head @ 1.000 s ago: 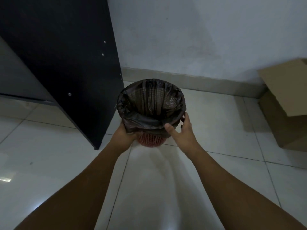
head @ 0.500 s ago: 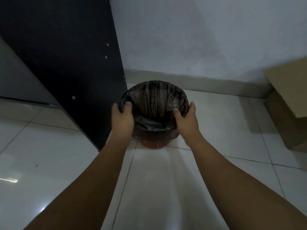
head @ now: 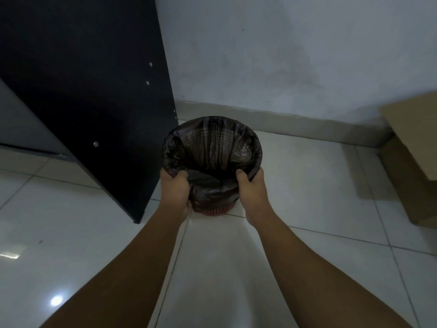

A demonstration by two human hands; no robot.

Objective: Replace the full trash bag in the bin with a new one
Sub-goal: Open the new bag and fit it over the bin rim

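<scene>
A small red mesh bin (head: 214, 210) stands on the white tiled floor, lined with a dark brown trash bag (head: 212, 147) whose edge is folded over the rim and hangs down the outside. The bag's inside looks empty. My left hand (head: 176, 192) grips the bag-covered rim on the near left side, thumb inside. My right hand (head: 251, 189) grips the near right side of the rim the same way. Only a strip of the red bin shows below the bag.
A black cabinet panel (head: 94, 91) stands close to the bin's left. A cardboard box (head: 416, 166) sits at the right by the wall. The grey wall and skirting (head: 283, 119) run just behind the bin.
Both hands slid from the rim's sides toward its near edge and closed tighter on the bag. The bin sits slightly farther back toward the wall.
</scene>
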